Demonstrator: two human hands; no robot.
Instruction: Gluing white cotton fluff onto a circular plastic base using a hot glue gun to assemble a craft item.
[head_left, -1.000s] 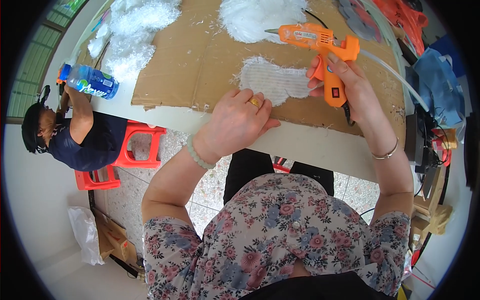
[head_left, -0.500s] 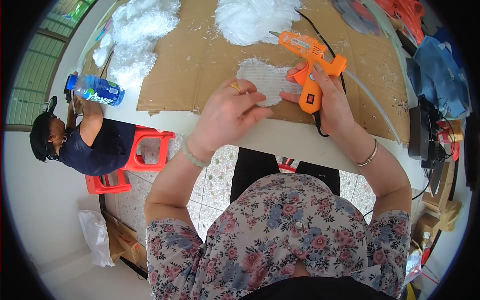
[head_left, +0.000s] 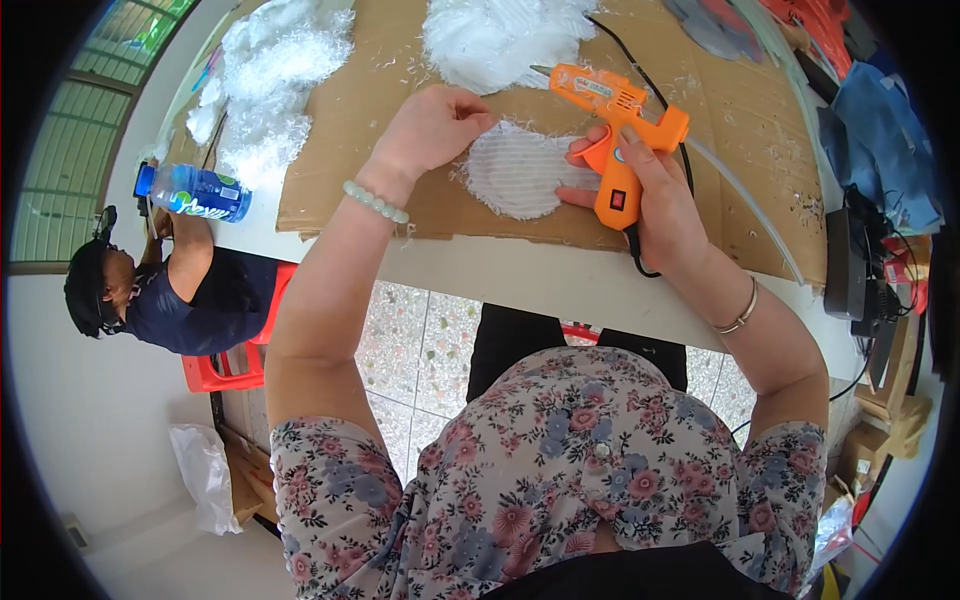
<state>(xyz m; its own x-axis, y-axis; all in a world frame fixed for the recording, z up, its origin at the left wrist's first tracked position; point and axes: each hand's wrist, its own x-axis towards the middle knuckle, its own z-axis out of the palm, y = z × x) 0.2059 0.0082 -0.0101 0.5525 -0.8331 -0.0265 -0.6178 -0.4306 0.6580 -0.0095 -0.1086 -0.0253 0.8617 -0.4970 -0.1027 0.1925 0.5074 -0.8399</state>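
Note:
My right hand (head_left: 668,205) is wrapped round the handle of an orange hot glue gun (head_left: 618,150), whose nozzle points to the upper left. Its lower fingers touch the right side of a white, ribbed, roughly round fabric pad (head_left: 518,175) with frayed edges. At the pad's upper left edge is my left hand (head_left: 432,130), fingertips drawn together in a pinch. Whatever is between those fingertips is too small to make out. The pad lies flat on the cardboard sheet (head_left: 400,215).
White fluffy fibre heaps lie at the far middle (head_left: 500,40) and far left (head_left: 270,90). A blue-capped bottle (head_left: 205,193) is at the table's left edge, beside a seated person (head_left: 170,295). At right are a blue bag (head_left: 880,140) and a black box (head_left: 847,245). A black cord (head_left: 640,65) runs behind the gun.
My left hand has moved up and left, from the pad's near left side to its upper left edge, uncovering more of the pad. The glue gun has stayed nearly in place.

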